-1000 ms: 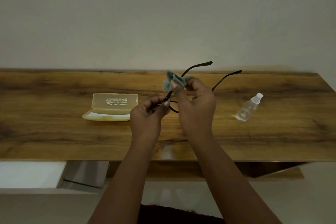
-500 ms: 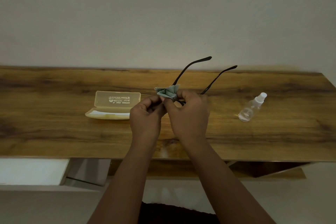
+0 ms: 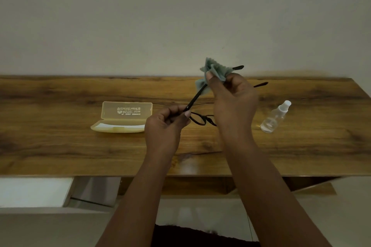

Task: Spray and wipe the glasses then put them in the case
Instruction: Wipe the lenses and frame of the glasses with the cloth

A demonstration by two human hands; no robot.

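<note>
Black glasses [image 3: 200, 120] hang above the wooden table [image 3: 60, 142], arms unfolded and pointing away from me. My left hand [image 3: 164, 128] pinches the frame at the left hinge. My right hand [image 3: 232, 104] pinches a grey-green cloth [image 3: 214, 71] around the left arm, far up toward its tip. Part of the frame is hidden behind my right hand. The translucent yellow case [image 3: 122, 119] lies open on the table to the left. A small clear spray bottle [image 3: 276, 117] lies on its side to the right.
A pale wall rises behind the table. Below the table's front edge are a white surface [image 3: 34, 191] at the left and a pale floor.
My right hand has slid the cloth up the left arm, from near the hinge toward the tip. The left hand keeps its hold on the frame.
</note>
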